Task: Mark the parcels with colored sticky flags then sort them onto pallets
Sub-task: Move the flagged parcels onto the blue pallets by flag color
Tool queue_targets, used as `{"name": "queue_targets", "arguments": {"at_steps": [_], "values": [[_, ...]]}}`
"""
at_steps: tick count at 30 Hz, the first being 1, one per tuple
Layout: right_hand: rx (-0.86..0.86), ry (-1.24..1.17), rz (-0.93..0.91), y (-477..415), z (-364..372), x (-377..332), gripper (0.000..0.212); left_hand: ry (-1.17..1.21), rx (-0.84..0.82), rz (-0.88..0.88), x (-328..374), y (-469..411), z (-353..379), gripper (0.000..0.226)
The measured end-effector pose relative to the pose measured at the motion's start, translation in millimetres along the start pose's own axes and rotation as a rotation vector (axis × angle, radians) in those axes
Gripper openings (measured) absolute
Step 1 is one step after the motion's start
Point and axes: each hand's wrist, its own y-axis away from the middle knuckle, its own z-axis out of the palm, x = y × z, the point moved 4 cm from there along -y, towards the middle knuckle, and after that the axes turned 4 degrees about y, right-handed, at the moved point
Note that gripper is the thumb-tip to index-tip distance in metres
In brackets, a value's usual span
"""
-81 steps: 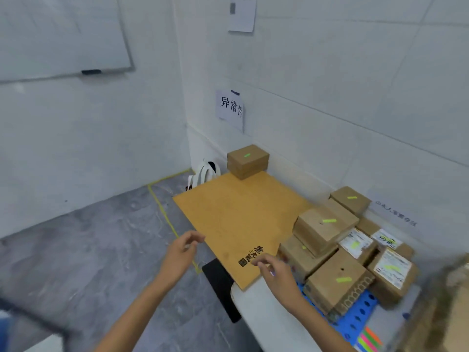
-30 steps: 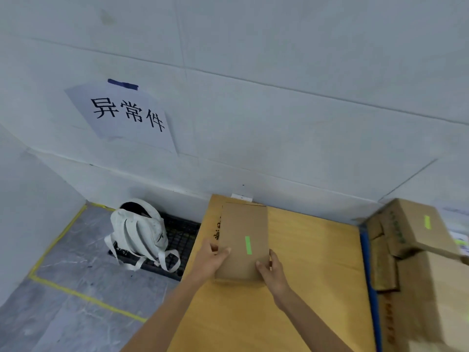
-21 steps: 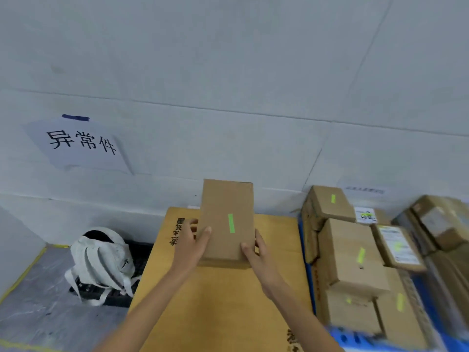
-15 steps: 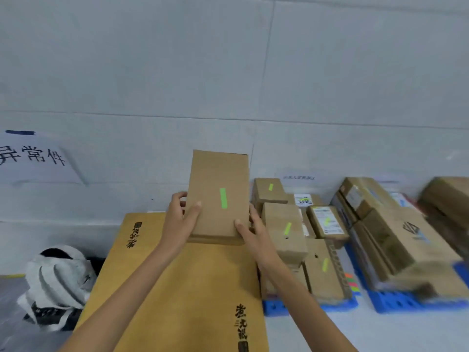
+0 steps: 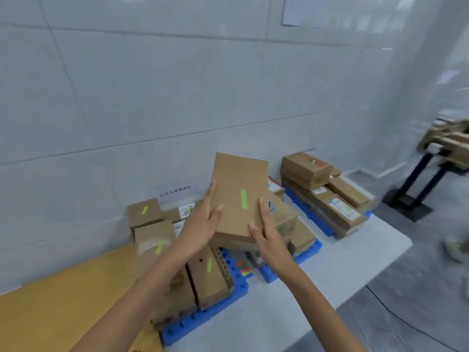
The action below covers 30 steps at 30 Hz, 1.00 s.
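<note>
The parcel (image 5: pixel 238 199) has swung right, now held above the blue pallet (image 5: pixel 308 250)!
Left grip (image 5: pixel 203 224) and right grip (image 5: pixel 266 237) clasp its long sides, long axis pointing at the wall, stacked boxes (image 5: pixel 281 217) just beneath.

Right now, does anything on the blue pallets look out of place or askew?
Yes: a pad of coloured sticky flags lies on the near blue pallet beside a green-flagged parcel; it is marking stock, not a parcel. The held parcel looks undamaged.

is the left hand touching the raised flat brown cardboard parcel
Touching. Head view: the left hand holds the left edge of the flat brown cardboard parcel, thumb on its top face.
</note>
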Motion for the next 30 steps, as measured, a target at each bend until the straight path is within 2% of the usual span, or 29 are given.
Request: {"name": "queue_targets", "arguments": {"at_steps": [4,11,17,20,25,30], "values": [[0.132,0.007,0.095,-13,-69,19,0.062,0.133,-0.133,0.048,44,-41,50,0.06],[0.292,0.039,0.186,-41,-189,62,0.056,0.194,-0.366,0.114,100,-107,138,0.06],[0.344,0.119,0.274,-61,-285,128,0.047,0.221,-0.479,0.009,115,-141,249,0.066],[0.289,0.131,0.318,-81,-340,172,0.042,0.21,-0.501,-0.077,121,-159,315,0.071],[0.086,0.17,0.359,-133,-425,245,0.041,0.252,-0.49,-0.243,133,-191,417,0.079],[-0.127,0.185,0.386,-180,-463,306,0.049,0.269,-0.397,-0.411,136,-219,478,0.081]]}}
